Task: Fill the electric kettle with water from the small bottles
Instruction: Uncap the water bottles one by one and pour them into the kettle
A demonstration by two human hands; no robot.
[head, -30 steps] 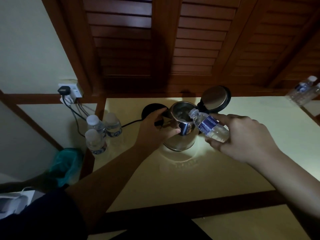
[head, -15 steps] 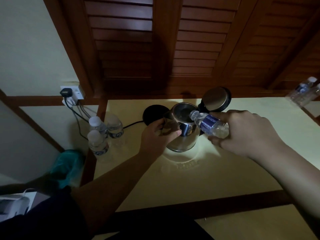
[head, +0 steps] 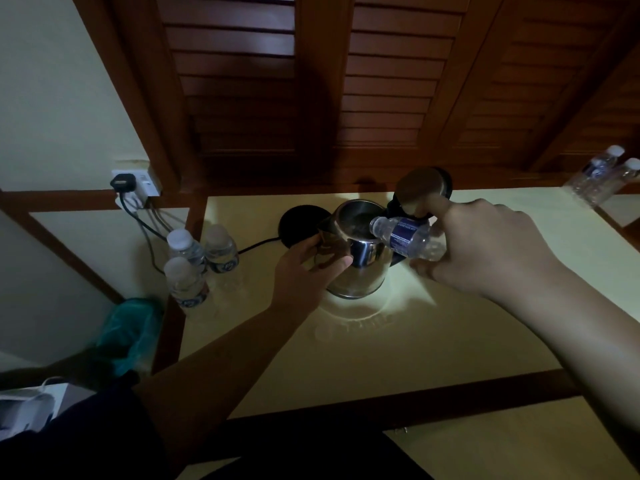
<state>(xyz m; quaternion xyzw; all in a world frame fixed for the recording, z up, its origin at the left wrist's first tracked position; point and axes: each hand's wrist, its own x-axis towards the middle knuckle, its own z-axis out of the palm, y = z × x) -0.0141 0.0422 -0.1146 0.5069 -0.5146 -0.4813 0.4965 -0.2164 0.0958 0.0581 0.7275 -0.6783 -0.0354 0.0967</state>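
right hand [head: 485, 251] grip closed round tipped bottle [head: 407, 237]; left hand [head: 304, 271] steadies kettle [head: 360, 258].

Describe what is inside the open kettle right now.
The kettle mouth shows only a dark interior; the bottle neck points over its rim. Water level cannot be seen.

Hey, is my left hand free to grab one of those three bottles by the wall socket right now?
Probably not yet: the left hand is steadying the kettle. The three bottles stand unobstructed to its left.
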